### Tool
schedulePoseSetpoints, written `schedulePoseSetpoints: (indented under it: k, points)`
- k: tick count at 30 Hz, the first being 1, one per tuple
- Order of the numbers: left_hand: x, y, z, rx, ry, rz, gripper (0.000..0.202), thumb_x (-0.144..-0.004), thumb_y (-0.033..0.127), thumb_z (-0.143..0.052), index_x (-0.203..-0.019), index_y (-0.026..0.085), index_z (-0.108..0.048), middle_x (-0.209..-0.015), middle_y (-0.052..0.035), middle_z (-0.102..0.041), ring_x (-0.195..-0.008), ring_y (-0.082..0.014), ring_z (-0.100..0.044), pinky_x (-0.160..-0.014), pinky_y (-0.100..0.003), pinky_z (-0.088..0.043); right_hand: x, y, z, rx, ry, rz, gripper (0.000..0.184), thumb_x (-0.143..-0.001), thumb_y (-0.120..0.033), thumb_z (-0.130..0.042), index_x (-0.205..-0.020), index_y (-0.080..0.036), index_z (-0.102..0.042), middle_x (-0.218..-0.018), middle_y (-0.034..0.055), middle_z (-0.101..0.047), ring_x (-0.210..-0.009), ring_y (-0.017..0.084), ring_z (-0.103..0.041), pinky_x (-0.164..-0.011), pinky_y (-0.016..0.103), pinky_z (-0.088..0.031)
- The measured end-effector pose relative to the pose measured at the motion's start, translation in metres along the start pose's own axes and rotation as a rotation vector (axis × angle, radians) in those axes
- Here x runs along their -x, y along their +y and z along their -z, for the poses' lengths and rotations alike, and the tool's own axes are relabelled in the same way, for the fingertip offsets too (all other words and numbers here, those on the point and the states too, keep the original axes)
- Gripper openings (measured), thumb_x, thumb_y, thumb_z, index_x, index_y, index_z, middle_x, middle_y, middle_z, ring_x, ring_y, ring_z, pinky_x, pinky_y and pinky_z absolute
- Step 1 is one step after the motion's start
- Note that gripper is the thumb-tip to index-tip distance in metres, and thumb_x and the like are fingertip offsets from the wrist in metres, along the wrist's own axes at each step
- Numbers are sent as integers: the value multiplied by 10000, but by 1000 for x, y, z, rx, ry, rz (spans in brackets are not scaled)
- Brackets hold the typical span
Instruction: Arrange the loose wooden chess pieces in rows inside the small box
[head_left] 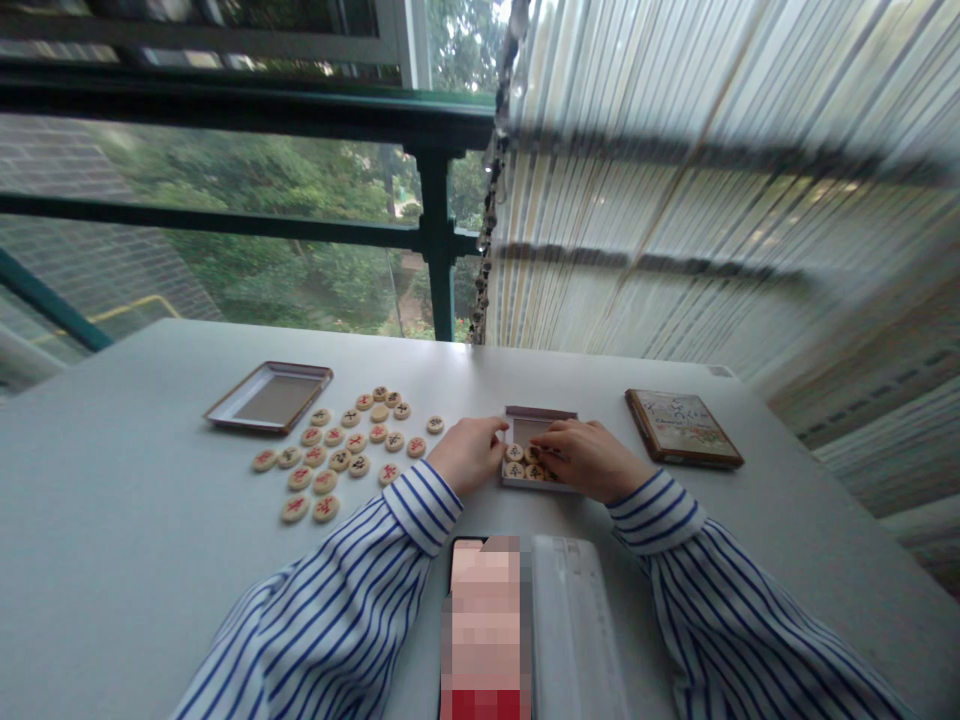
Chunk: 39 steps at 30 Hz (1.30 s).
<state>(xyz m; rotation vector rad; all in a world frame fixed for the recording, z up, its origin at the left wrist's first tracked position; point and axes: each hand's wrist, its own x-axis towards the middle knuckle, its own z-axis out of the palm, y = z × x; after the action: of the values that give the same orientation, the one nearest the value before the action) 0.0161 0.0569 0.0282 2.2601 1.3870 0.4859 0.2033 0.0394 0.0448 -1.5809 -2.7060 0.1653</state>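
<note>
In the head view, a small open box (517,484) holds several round Chinese chess pieces (514,470) with dark characters, set in its near part. My left hand (469,455) is at the box's left side, with thumb and fingers closed on that edge. From the right, my right hand (589,458) reaches over the box. Its fingertips are bent together at a piece among the others, which they partly hide. Left of my left hand, several loose Chinese chess pieces (355,441) with red or dark characters lie spread on the table.
An open, shallow tray-like lid (285,400) lies at the table's far left. A closed, printed box (681,428) is at the right. Close to me are a phone (469,560) and a pale translucent case (574,620). The white table (187,560) ends by a railing and string curtain.
</note>
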Motion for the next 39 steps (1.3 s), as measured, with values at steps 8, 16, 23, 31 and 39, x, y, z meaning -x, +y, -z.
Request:
schedulePoseSetpoints:
  k: [8,16,23,31,39]
  points:
    - [1,-1,11,15,29,10,333,-769,247,-470,-1071,170,-589,-854,-45,-689,-806,-164,-624,-756,-248,-455,1,3,4,5,166,-83,289,-840,-241,-400,-1022,-200,-620,-978,62,-648,-886,163,-575,-784,260,-374]
    - [0,-8,26,41,102,3,321,-772,287,-476,-1045,168,-596,-834,-41,-682,-743,-149,-621,-709,-236,-462,0,2,6,-65,290,-130,282,-838,-226,-401,-993,-179,-631,-882,60,-661,-820,154,-580,-758,248,-385]
    - [3,-6,45,34,161,24,315,-773,303,-478,-1020,162,-615,-803,-38,-677,-718,-144,-616,-696,-231,-459,2,1,10,-99,400,-123,260,-834,-215,-414,-974,-175,-629,-859,53,-659,-778,146,-577,-736,248,-394]
    - [6,-12,61,52,206,39,335,-774,328,-474,-1032,163,-610,-786,-45,-676,-671,-137,-606,-658,-239,-454,1,0,9,-113,457,-100,237,-821,-199,-439,-949,-177,-636,-849,53,-670,-774,145,-598,-726,252,-418]
    - [9,-15,73,68,253,58,340,-755,345,-490,-1009,164,-624,-780,-46,-674,-668,-146,-603,-627,-245,-457,3,-3,12,-134,462,-91,231,-822,-201,-445,-953,-182,-635,-843,48,-679,-752,148,-609,-705,253,-427]
